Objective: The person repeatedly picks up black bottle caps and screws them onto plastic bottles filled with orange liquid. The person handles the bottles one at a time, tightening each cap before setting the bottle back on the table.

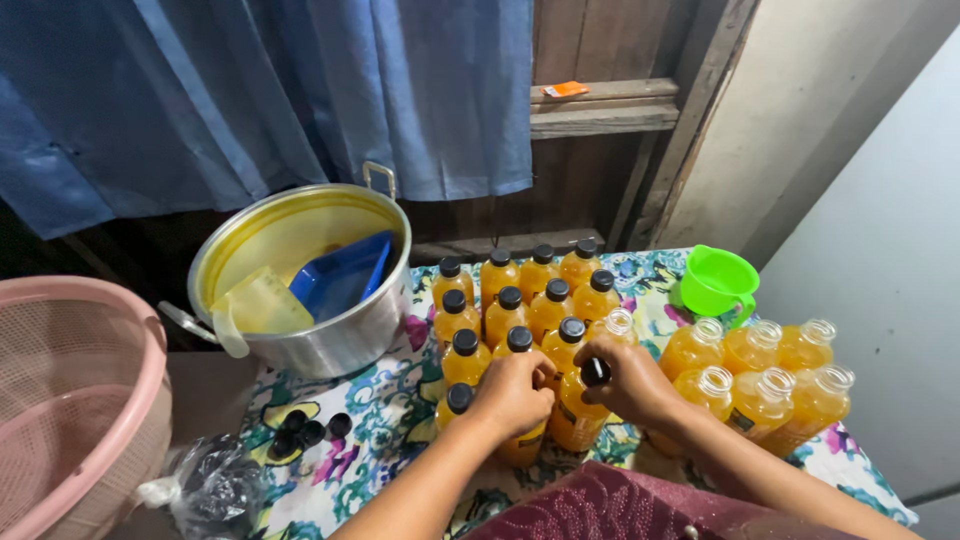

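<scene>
Orange-filled bottle (578, 420) near the cloth's (380, 420) front edge, gripped by left hand (515, 392); black cap (596, 371) pinched on top by closed right hand (632, 385).

pink basket (70, 400): cut by left edge | bottle (525, 440): mostly hidden under left hand (515, 392)

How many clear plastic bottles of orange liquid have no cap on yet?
7: six uncapped bottles clustered right of the right hand, one beside the capped group. Hands may hide others.
</scene>
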